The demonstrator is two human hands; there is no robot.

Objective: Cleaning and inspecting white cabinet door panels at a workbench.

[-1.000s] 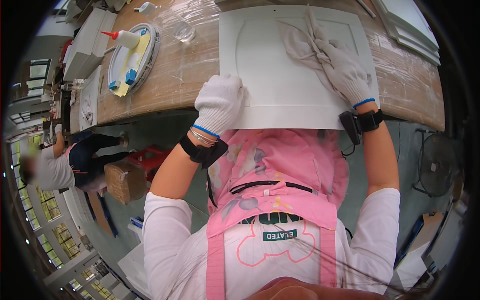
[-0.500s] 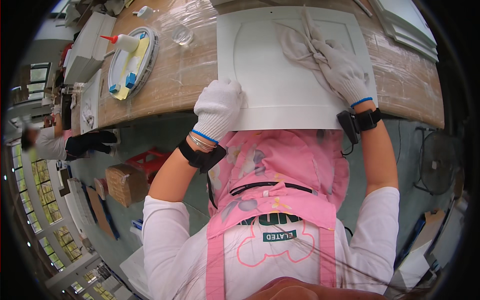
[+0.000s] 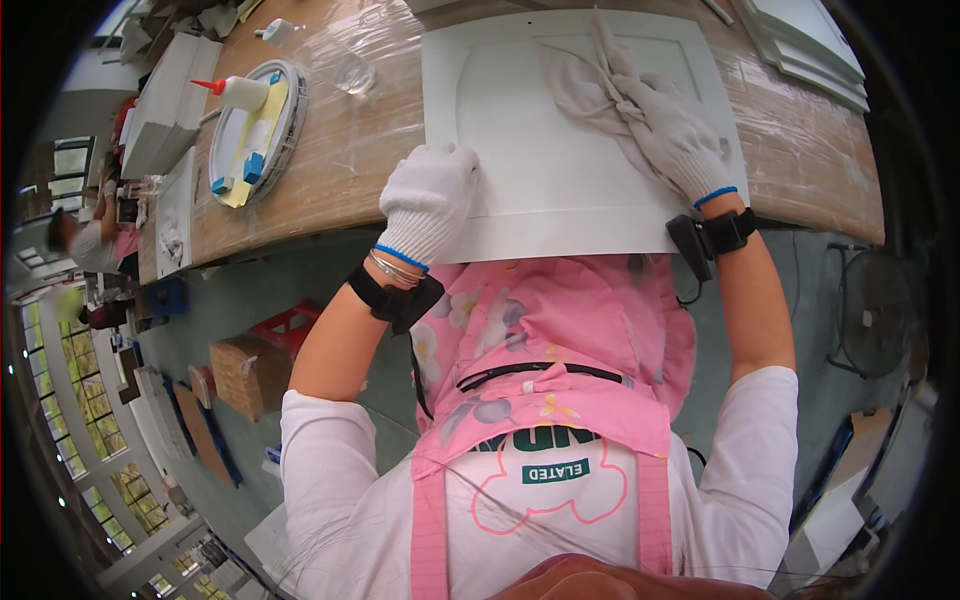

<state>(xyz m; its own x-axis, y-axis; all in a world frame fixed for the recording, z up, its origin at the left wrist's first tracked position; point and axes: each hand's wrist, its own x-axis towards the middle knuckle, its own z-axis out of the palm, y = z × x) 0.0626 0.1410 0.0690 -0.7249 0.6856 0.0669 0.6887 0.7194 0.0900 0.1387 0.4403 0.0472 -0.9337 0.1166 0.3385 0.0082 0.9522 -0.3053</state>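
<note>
A white panel with a raised frame lies on the bench and juts over its near edge, against my pink apron. My left hand, in a white knitted glove, is closed round the panel's left edge, fingers curled and partly hidden. On the panel's upper right lies a crumpled beige cloth. My right hand, gloved too, presses on this cloth, with folds of it under and between the fingers. The fingers point toward the panel's far side.
Left on the wrapped bench are a round lid bearing a red-tipped glue bottle and blue blocks, and a clear cup. White panels are stacked at far left and far right. A co-worker stands beyond the left end.
My hands keep their places on the panel and the cloth, apart from a small shift of the whole view. At far left, the co-worker has changed posture and place.
</note>
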